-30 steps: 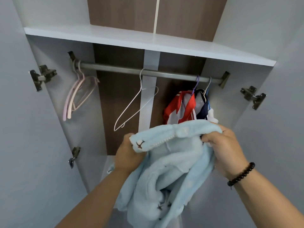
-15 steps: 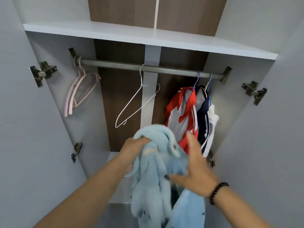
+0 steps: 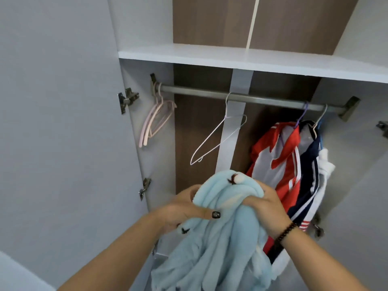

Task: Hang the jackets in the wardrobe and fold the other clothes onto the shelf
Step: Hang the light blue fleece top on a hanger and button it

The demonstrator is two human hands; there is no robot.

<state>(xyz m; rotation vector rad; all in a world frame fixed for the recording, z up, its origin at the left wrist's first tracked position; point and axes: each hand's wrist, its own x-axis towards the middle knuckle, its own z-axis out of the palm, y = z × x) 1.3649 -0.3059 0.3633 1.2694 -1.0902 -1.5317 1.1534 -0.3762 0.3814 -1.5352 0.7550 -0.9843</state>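
A fluffy light-blue garment [image 3: 222, 238] with small dark motifs hangs bunched in front of the open wardrobe. My left hand [image 3: 184, 208] grips its upper left fold, thumb across the cloth. My right hand [image 3: 266, 208] grips the upper right of the bundle; a dark bead bracelet sits on that wrist. Behind them the metal rail [image 3: 247, 98] carries an empty white wire hanger [image 3: 218, 139] at its middle. A red-and-white jacket [image 3: 277, 158] and a navy-and-white jacket [image 3: 312, 171] hang at the rail's right end. The white shelf [image 3: 231, 57] lies above the rail.
Several pink hangers [image 3: 155, 120] hang at the rail's left end. The grey left door [image 3: 63, 122] stands open with hinges [image 3: 128, 99] on its edge. The right door's hinge [image 3: 383, 128] shows at the frame edge. The wardrobe back is brown wood.
My right hand, open over the cloth half a second ago, now grips the bundle's right side. The garment is gathered tighter between both hands, and my view has shifted left.
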